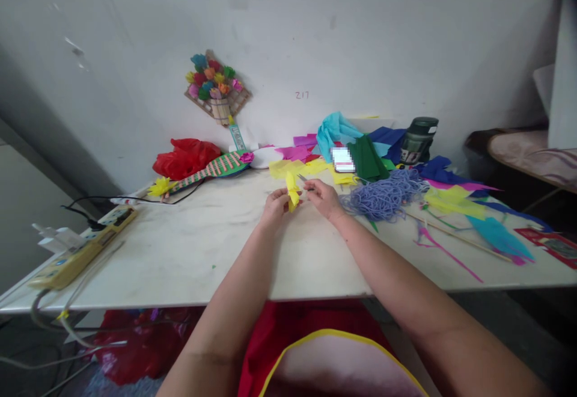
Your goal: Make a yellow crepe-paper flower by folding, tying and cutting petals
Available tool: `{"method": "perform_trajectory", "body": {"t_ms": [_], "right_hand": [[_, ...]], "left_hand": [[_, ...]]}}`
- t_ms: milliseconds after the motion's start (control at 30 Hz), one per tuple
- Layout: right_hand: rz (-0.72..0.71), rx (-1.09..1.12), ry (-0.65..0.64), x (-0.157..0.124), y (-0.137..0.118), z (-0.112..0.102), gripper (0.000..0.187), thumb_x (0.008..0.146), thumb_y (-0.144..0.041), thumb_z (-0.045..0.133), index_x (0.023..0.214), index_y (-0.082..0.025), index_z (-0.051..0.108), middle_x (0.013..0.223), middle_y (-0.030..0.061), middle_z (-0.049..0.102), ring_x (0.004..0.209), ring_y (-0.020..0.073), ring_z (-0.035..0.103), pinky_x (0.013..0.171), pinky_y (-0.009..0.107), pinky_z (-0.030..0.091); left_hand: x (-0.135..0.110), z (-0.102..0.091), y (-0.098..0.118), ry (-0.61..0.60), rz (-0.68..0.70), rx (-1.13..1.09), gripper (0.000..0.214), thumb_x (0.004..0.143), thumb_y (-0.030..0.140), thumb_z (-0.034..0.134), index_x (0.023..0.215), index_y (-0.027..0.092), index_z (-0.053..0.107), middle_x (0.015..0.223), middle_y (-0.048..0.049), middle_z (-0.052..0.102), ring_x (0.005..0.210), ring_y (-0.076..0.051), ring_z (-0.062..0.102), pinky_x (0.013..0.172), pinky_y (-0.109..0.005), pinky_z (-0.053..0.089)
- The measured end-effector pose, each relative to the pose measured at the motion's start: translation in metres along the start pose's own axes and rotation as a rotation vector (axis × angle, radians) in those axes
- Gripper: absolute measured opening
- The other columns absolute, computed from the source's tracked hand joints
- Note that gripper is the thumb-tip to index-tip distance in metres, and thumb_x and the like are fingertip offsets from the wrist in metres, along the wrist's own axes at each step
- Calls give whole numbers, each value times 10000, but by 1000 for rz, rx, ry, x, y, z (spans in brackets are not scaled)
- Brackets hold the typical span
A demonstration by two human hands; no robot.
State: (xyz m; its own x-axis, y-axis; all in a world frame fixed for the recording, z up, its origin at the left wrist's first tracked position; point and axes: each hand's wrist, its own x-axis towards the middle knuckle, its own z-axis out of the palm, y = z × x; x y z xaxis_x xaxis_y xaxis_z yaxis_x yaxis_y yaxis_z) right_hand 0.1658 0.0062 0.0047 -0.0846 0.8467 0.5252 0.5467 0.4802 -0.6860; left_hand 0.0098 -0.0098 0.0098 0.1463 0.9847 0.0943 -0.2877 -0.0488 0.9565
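Observation:
My left hand (276, 203) is closed on a small folded piece of yellow paper (293, 192), held upright just above the white table (189, 252). My right hand (323, 195) is closed around small scissors (303, 179), whose metal tips point left at the top of the yellow paper. Both hands meet over the middle of the table, just in front of a sheet of yellow paper (293, 167).
A pile of blue-purple yarn (383, 195) lies right of my hands, with coloured paper scraps (469, 204), a thin stick (464, 237) and a dark cup (419, 139) beyond. At left are a power strip (81, 246), a red bag (184, 157) and a paper guitar (211, 169).

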Motion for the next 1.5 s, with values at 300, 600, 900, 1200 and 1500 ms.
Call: {"method": "perform_trajectory", "body": {"t_ms": [300, 600, 900, 1200, 1500], "right_hand": [[-181, 26, 18, 1, -1, 2, 269, 681, -233, 554, 932, -160, 614, 1154, 89, 497, 755, 114, 563, 608, 231, 477], [-34, 190, 88, 8, 11, 9, 198, 670, -351, 571, 666, -156, 609, 850, 41, 582, 703, 119, 535, 588, 227, 454], [492, 679, 17, 8, 0, -2, 179, 555, -214, 551, 469, -185, 396, 350, -91, 324, 321, 37, 244, 310, 190, 241], [633, 620, -71, 8, 4, -1, 95, 578, -222, 549, 537, -158, 493, 324, -84, 366, 270, 24, 216, 281, 179, 141], [367, 441, -26, 7, 4, 2, 319, 671, -461, 542, 611, -151, 591, 467, -41, 466, 417, 63, 383, 374, 185, 264]], "left_hand": [[6, 2, -8, 128, 100, 309, 296, 599, 211, 595, 876, 107, 577, 645, -40, 641, 553, -132, 582, 567, -250, 451], [1, -1, -3, 161, 189, 407, 439, 658, 246, 459, 1071, 126, 548, 621, -10, 610, 547, -134, 572, 547, -247, 457], [7, -13, 2, 312, 334, 611, 370, 641, 232, 467, 984, 164, 589, 1000, -60, 618, 916, -173, 546, 774, -284, 437], [3, 0, -11, -38, 85, 374, 535, 532, 271, 722, 1025, 131, 568, 915, -84, 593, 626, -94, 535, 535, -215, 430], [3, -2, -6, -5, 47, 265, 368, 573, 332, 689, 857, 104, 627, 728, -48, 621, 589, -109, 554, 571, -239, 455]]}}
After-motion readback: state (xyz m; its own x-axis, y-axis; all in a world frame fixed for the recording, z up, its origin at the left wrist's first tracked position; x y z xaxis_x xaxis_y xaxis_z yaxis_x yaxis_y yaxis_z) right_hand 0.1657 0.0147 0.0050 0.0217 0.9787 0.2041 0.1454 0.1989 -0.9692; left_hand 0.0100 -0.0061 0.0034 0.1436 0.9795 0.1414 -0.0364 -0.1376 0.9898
